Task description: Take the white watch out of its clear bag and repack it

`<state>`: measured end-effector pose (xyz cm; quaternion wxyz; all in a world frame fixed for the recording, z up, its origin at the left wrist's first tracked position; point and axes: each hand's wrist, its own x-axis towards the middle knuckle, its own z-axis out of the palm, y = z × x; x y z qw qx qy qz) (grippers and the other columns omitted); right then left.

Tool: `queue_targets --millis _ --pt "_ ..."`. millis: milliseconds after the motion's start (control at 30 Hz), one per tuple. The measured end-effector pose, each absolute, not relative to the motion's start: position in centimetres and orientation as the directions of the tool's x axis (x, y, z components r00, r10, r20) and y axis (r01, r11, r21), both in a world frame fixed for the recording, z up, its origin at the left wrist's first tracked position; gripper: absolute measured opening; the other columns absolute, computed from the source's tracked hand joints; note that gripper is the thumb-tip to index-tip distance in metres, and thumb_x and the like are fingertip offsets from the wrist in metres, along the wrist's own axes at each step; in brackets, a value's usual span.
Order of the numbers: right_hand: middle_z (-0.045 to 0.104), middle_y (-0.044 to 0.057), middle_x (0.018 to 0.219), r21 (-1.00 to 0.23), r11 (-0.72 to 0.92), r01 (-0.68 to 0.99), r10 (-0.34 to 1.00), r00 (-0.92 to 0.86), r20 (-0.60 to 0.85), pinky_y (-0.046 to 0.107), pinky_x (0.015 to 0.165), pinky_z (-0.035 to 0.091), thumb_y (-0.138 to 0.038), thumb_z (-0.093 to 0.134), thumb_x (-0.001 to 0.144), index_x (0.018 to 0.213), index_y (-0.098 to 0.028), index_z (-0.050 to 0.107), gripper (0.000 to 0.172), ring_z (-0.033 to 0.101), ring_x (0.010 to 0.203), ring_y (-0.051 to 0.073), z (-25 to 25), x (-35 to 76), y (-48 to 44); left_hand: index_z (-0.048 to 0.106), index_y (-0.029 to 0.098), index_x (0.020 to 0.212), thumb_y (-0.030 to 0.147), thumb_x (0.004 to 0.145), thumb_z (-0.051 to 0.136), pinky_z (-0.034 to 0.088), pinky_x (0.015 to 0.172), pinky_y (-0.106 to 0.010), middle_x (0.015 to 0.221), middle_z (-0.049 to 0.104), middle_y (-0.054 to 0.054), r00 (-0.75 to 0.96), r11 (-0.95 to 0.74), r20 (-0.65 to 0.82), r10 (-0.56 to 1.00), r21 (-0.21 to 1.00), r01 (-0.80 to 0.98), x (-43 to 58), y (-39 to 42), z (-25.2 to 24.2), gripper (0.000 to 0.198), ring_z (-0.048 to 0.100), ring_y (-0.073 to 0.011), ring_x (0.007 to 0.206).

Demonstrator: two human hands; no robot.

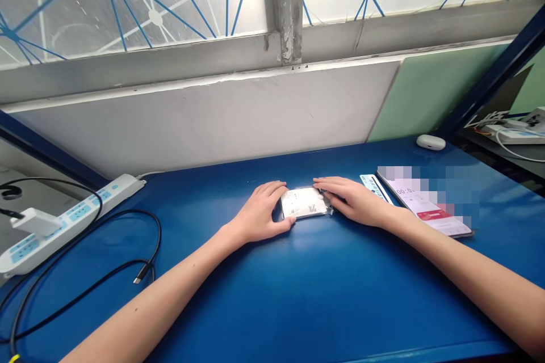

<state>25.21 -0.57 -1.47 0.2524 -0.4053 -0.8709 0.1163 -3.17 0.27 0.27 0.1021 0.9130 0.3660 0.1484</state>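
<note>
A small flat white packet (303, 203) in clear plastic wrap, with faint dark print, lies on the blue table in front of me. My left hand (264, 212) grips its left end, the thumb at the near edge and the fingers curled along the far side. At the right end my right hand (351, 198) holds the packet's crinkled clear edge, with the fingers over the far corner and the thumb lower down. What is inside the wrapping I cannot make out.
Right of my hands lie a light blue card (374, 187) and a phone (426, 204) with a lit, partly blurred screen. A white earbud case (431, 142) sits at the back right. On the left are a white power strip (91, 204) and a looped black cable (158, 232).
</note>
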Motion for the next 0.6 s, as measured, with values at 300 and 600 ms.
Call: queue_targets --millis 300,600 --pt "0.075 0.008 0.093 -0.312 0.684 0.659 0.724 -0.564 0.398 0.04 0.08 0.057 -0.021 0.057 0.092 0.094 -0.023 0.078 0.021 0.066 0.093 0.025 -1.19 25.82 -0.1 0.051 0.013 0.132 0.046 0.085 0.061 0.037 0.112 -0.05 0.143 0.051 -0.018 0.694 -0.719 0.203 0.69 0.302 0.626 -3.12 0.18 0.33 0.059 0.043 -0.0346 0.135" --pt "0.074 0.011 0.1 -0.33 0.642 0.691 0.764 -0.541 0.352 0.039 0.079 0.056 -0.031 0.056 0.094 0.114 -0.021 0.072 0.028 0.067 0.091 0.025 -1.05 25.7 -0.3 0.049 0.016 0.135 0.044 0.085 0.061 0.037 0.112 -0.051 0.144 0.05 -0.016 0.69 -0.716 0.211 0.692 0.325 0.618 -3.39 0.16 0.12 0.059 0.043 -0.0343 0.136"
